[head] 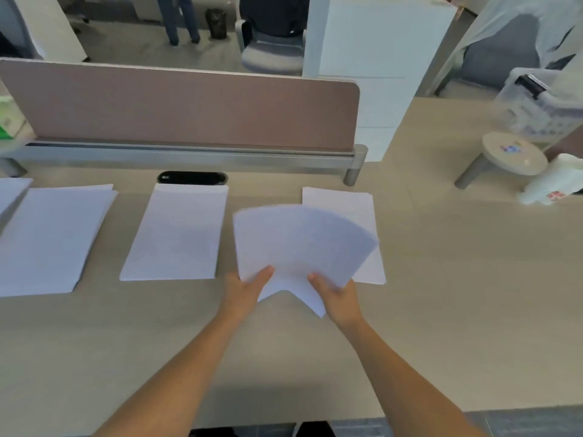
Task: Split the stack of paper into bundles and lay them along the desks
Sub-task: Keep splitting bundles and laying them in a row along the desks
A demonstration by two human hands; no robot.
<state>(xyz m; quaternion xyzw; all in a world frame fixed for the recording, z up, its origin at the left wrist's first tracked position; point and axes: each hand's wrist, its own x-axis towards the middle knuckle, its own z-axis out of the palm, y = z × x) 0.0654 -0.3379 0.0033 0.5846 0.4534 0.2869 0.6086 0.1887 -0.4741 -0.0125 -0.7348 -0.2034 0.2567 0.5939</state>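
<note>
A fanned stack of white paper (299, 244) is held above the beige desk (441, 310) by both hands. My left hand (244, 290) pinches its lower left edge, thumb on top. My right hand (337, 299) grips the lower right corner. Under the fan's right side lies a flat bundle (370, 266), partly covered. Left of it another bundle (179, 234) lies flat, then a thicker one (50, 241), and the corner of one more (11, 192) shows at the frame's left edge.
A brown divider screen (176, 108) runs along the desk's back, with a black cable slot (192, 178) in front of it. A small round stool (511, 156), a white bag (555, 181) and a clear storage box (542, 111) stand at the right. An office chair (271, 42) is behind.
</note>
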